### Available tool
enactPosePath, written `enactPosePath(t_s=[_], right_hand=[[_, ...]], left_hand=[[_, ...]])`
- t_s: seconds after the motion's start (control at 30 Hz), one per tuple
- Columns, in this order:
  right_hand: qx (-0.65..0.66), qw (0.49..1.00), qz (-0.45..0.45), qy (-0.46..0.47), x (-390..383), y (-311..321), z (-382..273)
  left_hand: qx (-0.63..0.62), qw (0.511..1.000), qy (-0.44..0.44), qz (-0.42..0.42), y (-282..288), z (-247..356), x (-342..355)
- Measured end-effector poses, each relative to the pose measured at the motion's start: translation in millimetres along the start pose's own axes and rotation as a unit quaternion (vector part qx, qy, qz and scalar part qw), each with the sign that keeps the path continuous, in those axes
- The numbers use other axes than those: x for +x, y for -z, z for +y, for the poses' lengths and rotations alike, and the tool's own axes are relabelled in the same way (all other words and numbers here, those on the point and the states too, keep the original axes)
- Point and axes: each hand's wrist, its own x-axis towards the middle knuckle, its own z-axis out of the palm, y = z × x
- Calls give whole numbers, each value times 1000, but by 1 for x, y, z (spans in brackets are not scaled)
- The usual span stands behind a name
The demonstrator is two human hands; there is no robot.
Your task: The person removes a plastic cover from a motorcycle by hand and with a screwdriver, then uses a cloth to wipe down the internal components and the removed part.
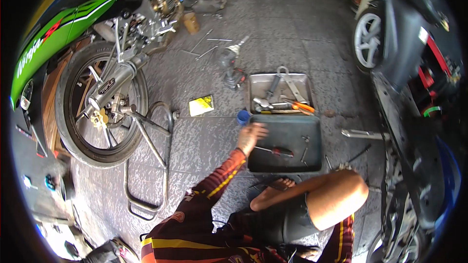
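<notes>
My left hand (pixel 249 137) reaches over the left rim of a dark green tray (pixel 287 166), its fingers stretched out and slightly blurred, with nothing visible in them. Just beyond the hand stands a small blue cup or cap (pixel 243 117). Inside the tray lie a screwdriver (pixel 278 151) with a black and red handle and a small metal wrench (pixel 304 155). Behind it, a metal tray (pixel 255 79) holds a hammer (pixel 263 103), orange-handled pliers (pixel 303 108) and other tools. My right sleeve (pixel 342 238) shows at the lower edge; the right hand is out of sight.
On the left, a green motorcycle (pixel 73 24) stands with its rear wheel (pixel 66 112) beside a bent tubular stand (pixel 168 165). A yellow packet (pixel 202 105), a cordless drill (pixel 228 65) and loose rods (pixel 202 41) lie on the floor. A dark scooter (pixel 402 39) borders the right.
</notes>
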Motion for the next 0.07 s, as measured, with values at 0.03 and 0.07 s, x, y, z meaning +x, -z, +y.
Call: enactPosePath(t_s=[0.03, 0.07], right_hand=[[2, 1000, -9, -7, 1, 5, 8], [29, 998, -58, -1, 0, -11, 7]], left_hand=[[7, 995, -22, 100, 40, -12, 22], [-149, 975, -129, 104, 161, -54, 56]])
